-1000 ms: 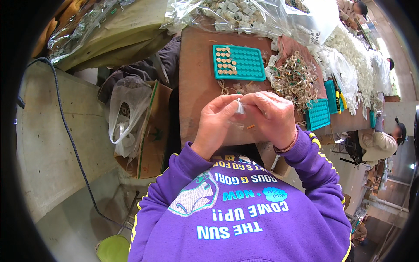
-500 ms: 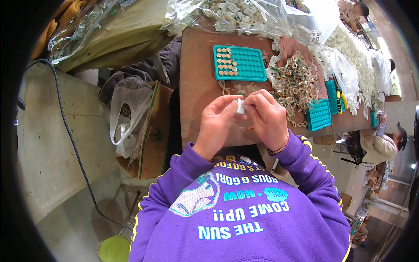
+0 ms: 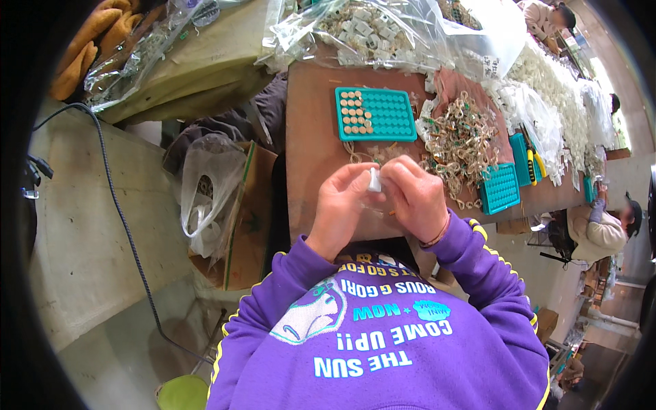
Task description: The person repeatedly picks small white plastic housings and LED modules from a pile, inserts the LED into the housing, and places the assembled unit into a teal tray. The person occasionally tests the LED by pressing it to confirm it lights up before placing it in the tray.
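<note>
Close together over the near part of the brown table, my two hands meet at a small white plastic housing [image 3: 374, 181]. My left hand [image 3: 340, 208] pinches it between thumb and forefinger. Against its right side, the fingers of my right hand [image 3: 418, 201] are curled in a pinch; what lies between them is hidden. Just beyond my hands stands a teal tray [image 3: 389, 116] with small round discs filling its left part. To the right lies a tangled heap of pale wire loops [image 3: 465, 133] with small green bits, partly on a reddish cloth [image 3: 451, 80].
A second teal tray [image 3: 500, 189] sits by the right table edge, near yellow-and-black-handled pliers [image 3: 536, 164]. Clear plastic [image 3: 403, 51] with white housings covers the far side. A cardboard box [image 3: 239, 232] with a plastic bag [image 3: 208, 171] stands left. Co-workers [image 3: 594, 229] sit at right.
The view has shifted, so the table and trays appear slightly lower. My hands stay together at the white housing, which is turned a little differently.
</note>
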### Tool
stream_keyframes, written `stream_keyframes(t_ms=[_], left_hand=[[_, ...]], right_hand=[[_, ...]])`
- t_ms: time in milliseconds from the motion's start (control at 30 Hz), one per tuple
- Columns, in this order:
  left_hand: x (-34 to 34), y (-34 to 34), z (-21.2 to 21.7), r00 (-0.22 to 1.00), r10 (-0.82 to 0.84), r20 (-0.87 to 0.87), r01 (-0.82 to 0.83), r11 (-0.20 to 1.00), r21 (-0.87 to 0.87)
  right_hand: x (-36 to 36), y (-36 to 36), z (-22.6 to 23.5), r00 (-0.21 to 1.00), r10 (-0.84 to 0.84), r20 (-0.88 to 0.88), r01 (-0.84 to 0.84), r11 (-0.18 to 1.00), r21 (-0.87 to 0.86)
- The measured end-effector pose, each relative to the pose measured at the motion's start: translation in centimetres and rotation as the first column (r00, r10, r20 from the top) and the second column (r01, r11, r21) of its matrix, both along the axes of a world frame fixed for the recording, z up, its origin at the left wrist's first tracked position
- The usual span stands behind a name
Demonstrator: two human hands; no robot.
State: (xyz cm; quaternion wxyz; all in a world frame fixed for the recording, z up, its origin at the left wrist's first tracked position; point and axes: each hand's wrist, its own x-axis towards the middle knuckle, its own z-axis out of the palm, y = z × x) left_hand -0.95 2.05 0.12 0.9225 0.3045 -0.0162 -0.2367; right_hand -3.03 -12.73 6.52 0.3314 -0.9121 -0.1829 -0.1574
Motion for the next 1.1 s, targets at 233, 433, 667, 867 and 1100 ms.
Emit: stream_keyframes(t_ms=[233, 433, 667, 867, 1100], left_hand=[[0.1, 0.0, -0.2, 0.999, -0.033, 0.005, 0.033, 0.999, -0.004], [0.0, 0.2, -0.9, 0.998, -0.055, 0.018, 0.056, 0.998, -0.043], [0.1, 0.0, 0.0, 0.998, -0.051, 0.029, 0.049, 0.997, 0.053], [1.6, 1.1, 5.6, 0.653, -0.24, 0.718, -0.276, 0.807, 0.521], [15.2, -4.0, 11.6, -0.141, -0.689, 0.711, -0.981, 0.196, -0.005]], right_hand=[[-0.1, 0.1, -0.4, 0.998, -0.059, 0.005, 0.058, 0.994, 0.091], [-0.4, 0.2, -0.9, 0.997, -0.082, 0.007, 0.081, 0.989, 0.127], [-0.2, -0.1, -1.0, 0.986, -0.096, 0.139, 0.087, 0.994, 0.072], [-2.9, -2.2, 0.5, 0.961, -0.277, -0.009, 0.259, 0.886, 0.386], [-5.3, -2.4, -0.2, 0.978, -0.21, 0.005, 0.19, 0.895, 0.405]])
